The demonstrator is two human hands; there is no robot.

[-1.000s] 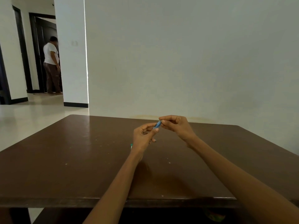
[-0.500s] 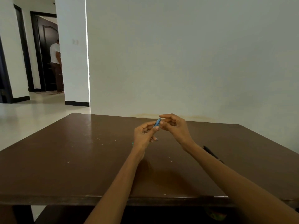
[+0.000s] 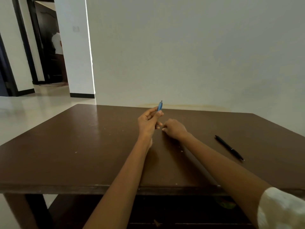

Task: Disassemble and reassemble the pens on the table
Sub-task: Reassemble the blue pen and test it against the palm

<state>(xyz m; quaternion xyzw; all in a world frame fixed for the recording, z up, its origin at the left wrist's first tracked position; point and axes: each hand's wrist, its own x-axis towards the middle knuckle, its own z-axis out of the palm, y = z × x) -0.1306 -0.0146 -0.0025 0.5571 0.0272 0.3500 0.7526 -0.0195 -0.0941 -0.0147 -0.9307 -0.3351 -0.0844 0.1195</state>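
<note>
A: Status on the grips?

B: My left hand [image 3: 147,123] is raised above the worktop [image 3: 82,146], thumb and fingers pinched on a blue pen piece [image 3: 160,106]. It stands nearly upright, upper end sticking out above my fingertips, lower end hidden in the grip. Can't tell if it's the whole pen or just a barrel section.

A: Right side?

B: My right hand [image 3: 174,128] is low, just beside the left and a bit nearer to me, knuckles up, fingers curled under at the worktop surface. Can't tell whether that grip is closed on anything; fingertips are hidden from this angle.

A: Other pens?

B: One black pen [image 3: 229,147] lies flat on the worktop, well apart to the right of my right forearm, diagonal, with the tip end pointing toward the near right edge. It looks assembled, and neither hand touches it.

A: Anything else on the surface?

B: Only a few small pale specks on the brown top. White sleeve [image 3: 280,210] shows at my right arm, bottom right corner.
</note>
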